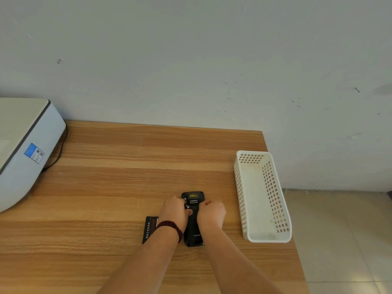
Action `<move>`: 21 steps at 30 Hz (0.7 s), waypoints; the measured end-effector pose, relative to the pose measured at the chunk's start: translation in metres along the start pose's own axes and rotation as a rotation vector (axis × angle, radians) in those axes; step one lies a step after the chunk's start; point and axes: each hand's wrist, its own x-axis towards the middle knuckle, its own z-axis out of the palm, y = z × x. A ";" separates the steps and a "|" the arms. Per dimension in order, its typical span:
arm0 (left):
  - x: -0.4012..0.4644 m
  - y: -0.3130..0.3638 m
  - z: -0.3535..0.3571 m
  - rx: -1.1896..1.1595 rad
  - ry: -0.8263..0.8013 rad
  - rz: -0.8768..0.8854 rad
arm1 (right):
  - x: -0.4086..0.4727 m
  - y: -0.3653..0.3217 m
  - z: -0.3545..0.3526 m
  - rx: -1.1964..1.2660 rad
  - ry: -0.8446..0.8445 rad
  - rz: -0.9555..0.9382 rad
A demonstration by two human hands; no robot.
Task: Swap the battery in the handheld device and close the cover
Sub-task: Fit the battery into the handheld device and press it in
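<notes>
Head view: handheld device [192, 228] lies back-up on the table [106, 187]. Left hand [172, 211] and right hand [211, 213] curl around its sides, left thumb pressing the back, likely seating the cover. Battery [150, 229] set aside just left, likely the old one.

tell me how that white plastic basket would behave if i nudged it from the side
The white basket looks thin-walled and perforated, holding nothing, so probably light. It would likely slide on the smooth table. Low and long, it seems unlikely to tip.
</notes>
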 end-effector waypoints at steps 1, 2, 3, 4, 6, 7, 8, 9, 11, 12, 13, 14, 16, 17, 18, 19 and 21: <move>0.000 0.000 0.000 0.011 0.000 0.000 | 0.004 0.001 0.000 0.004 -0.003 0.005; 0.000 0.001 0.000 0.022 0.001 0.000 | 0.005 -0.001 0.000 -0.009 -0.013 0.020; -0.001 0.001 0.000 0.029 0.004 0.003 | 0.007 -0.002 0.000 -0.018 -0.022 0.026; 0.000 0.001 0.000 0.034 0.007 0.007 | 0.005 -0.003 -0.001 -0.015 -0.033 0.041; -0.001 0.001 0.000 0.047 0.008 0.018 | 0.008 0.000 0.000 0.021 -0.053 0.076; -0.001 0.001 -0.001 0.055 0.008 0.023 | 0.010 0.001 -0.001 0.052 -0.060 0.084; -0.001 0.001 -0.001 0.062 0.006 0.025 | 0.009 0.001 -0.004 0.072 -0.066 0.088; -0.001 0.001 -0.001 0.067 0.001 0.028 | 0.010 0.003 -0.005 0.091 -0.074 0.082; -0.002 0.001 -0.002 0.076 -0.005 0.031 | 0.013 0.004 -0.011 0.088 -0.121 0.053; -0.001 0.001 -0.003 0.080 -0.015 0.029 | 0.015 0.004 -0.017 0.071 -0.152 0.029; -0.001 0.002 -0.005 0.082 -0.029 0.028 | 0.018 0.003 -0.021 0.035 -0.184 -0.012; 0.000 0.002 -0.007 0.082 -0.049 0.029 | 0.022 0.001 -0.026 -0.014 -0.222 -0.055; 0.004 0.000 -0.012 0.056 -0.084 0.033 | 0.029 -0.001 -0.034 -0.168 -0.293 -0.172; 0.006 -0.001 -0.016 0.049 -0.089 0.039 | 0.032 -0.002 -0.037 -0.265 -0.316 -0.251; 0.007 -0.003 -0.020 0.055 -0.077 0.051 | 0.034 -0.002 -0.038 -0.364 -0.325 -0.340; 0.009 -0.006 -0.024 0.071 -0.050 0.076 | 0.035 -0.002 -0.039 -0.450 -0.323 -0.429; 0.014 -0.013 -0.027 0.097 -0.006 0.168 | 0.038 0.000 -0.038 -0.570 -0.312 -0.597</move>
